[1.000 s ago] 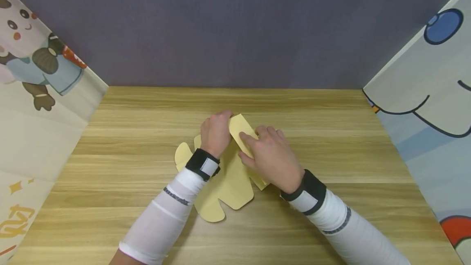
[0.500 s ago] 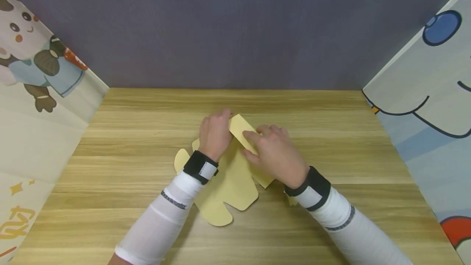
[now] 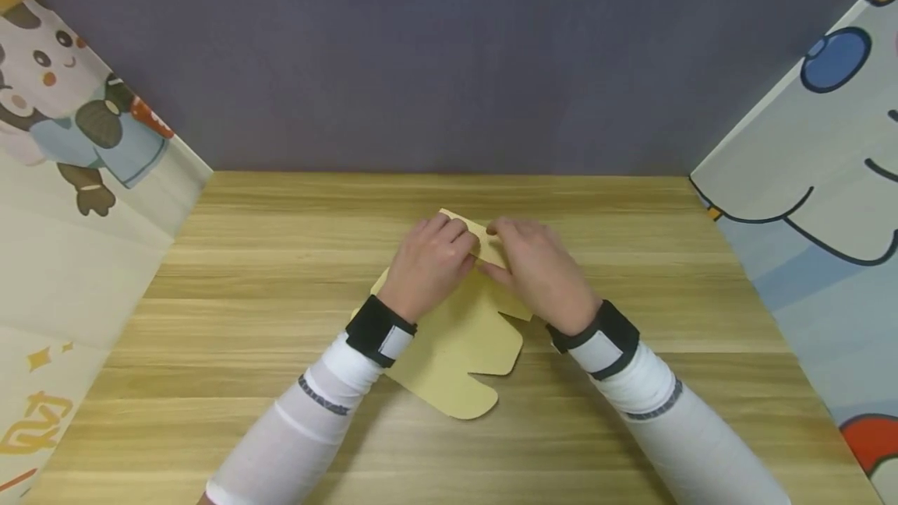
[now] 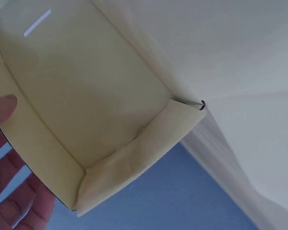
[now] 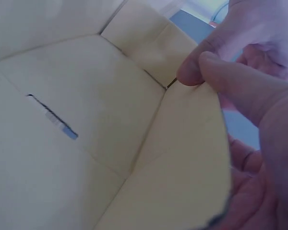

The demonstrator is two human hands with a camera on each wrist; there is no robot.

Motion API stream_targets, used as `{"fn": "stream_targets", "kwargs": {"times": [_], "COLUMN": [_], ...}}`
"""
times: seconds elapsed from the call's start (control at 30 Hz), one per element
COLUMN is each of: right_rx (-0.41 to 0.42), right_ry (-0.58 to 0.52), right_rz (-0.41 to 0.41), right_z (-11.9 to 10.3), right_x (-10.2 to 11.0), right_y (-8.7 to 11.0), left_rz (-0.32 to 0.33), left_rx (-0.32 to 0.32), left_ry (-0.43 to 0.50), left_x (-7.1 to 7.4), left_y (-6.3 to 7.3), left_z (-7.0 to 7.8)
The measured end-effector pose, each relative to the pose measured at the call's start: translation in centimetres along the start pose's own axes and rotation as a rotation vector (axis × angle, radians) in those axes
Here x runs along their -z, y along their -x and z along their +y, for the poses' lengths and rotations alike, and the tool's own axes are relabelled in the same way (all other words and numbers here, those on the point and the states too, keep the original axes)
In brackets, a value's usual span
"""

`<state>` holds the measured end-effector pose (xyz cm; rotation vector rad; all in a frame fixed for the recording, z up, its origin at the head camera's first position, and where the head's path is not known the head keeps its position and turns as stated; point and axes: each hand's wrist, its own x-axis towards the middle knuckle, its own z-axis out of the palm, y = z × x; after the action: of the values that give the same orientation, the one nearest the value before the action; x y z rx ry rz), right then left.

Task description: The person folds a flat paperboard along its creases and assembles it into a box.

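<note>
A pale yellow cardboard box (image 3: 456, 353), partly folded, with rounded flaps, is tilted above the table between the hands. My left hand (image 3: 431, 263) grips its far upper edge with curled fingers. Just to the right, my right hand (image 3: 543, 263) pinches the folded side panel (image 3: 494, 253) between thumb and fingers. In the left wrist view, the inside of the box (image 4: 86, 91) shows raised walls and a narrow slot. Two thumbs meet near a corner of the side wall (image 5: 187, 143) in the right wrist view. The left fingertips are partly hidden in the head view.
The box is over a wood-grain table (image 3: 281, 256). A dark grey panel (image 3: 449, 61) stands along the back edge. Side walls with cartoon prints rise at the left (image 3: 98, 256) and right (image 3: 793, 178).
The box has turned, its near flaps swinging right. My left hand has shifted right along the upper edge, and my right hand has moved slightly up, changing its hold on the panel.
</note>
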<state>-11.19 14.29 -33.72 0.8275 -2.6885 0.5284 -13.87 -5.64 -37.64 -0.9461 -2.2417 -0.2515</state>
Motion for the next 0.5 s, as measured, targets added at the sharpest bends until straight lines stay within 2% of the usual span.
{"fn": "stream_targets", "kwargs": {"times": [0.2,0.27,0.37,0.5], "right_rx": [0.083,0.108,0.106,0.06], "right_ry": [-0.009,-0.038,-0.084,-0.108], "right_rz": [0.19,0.213,0.154,-0.022], "right_z": [-0.6,-1.0,-1.5,-1.4], "right_x": [1.1,1.6,2.1,2.2], "right_y": [0.6,0.8,1.2,1.5], "left_rz": [0.026,0.039,0.068,0.108], "left_rx": [0.032,0.063,0.116,0.203], "left_ry": [-0.118,-0.135,-0.146,-0.148], "left_x": [0.3,0.4,0.7,1.1], "left_y": [-0.2,-0.3,-0.3,-0.4], "left_z": [-0.6,-0.9,-1.3,-1.8]}}
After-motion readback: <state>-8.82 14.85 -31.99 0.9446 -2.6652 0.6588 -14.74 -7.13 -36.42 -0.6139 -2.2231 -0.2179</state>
